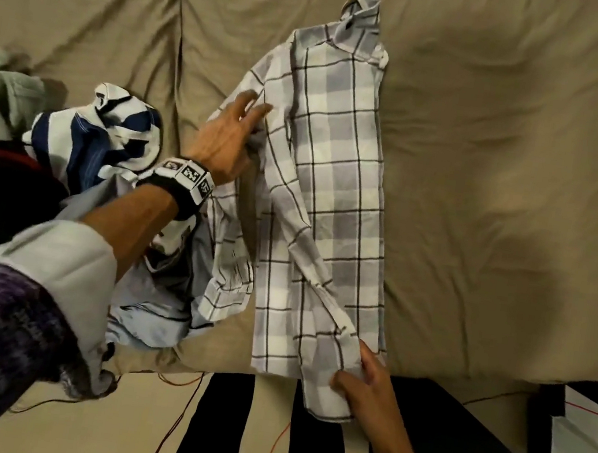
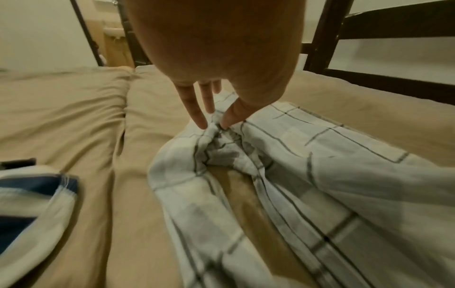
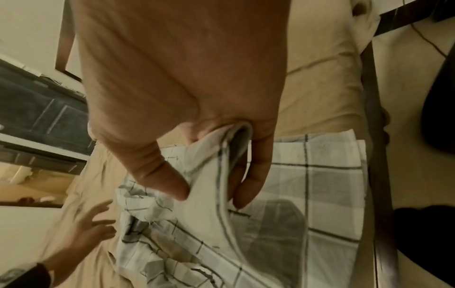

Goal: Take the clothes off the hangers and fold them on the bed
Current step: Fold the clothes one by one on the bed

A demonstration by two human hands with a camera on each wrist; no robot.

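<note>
The checked shirt lies lengthwise on the bed, its collar at the far end and its hem near the bed's edge. My right hand holds a sleeve cuff at the near end — thumb on top, fingers curled under, so the cloth is clamped between them. My left hand is at the shirt's left shoulder; its fingertips pinch a bunched fold of fabric, the other fingers straight. To the left lies a striped blue-and-white garment — crumpled, beside other clothes.
</note>
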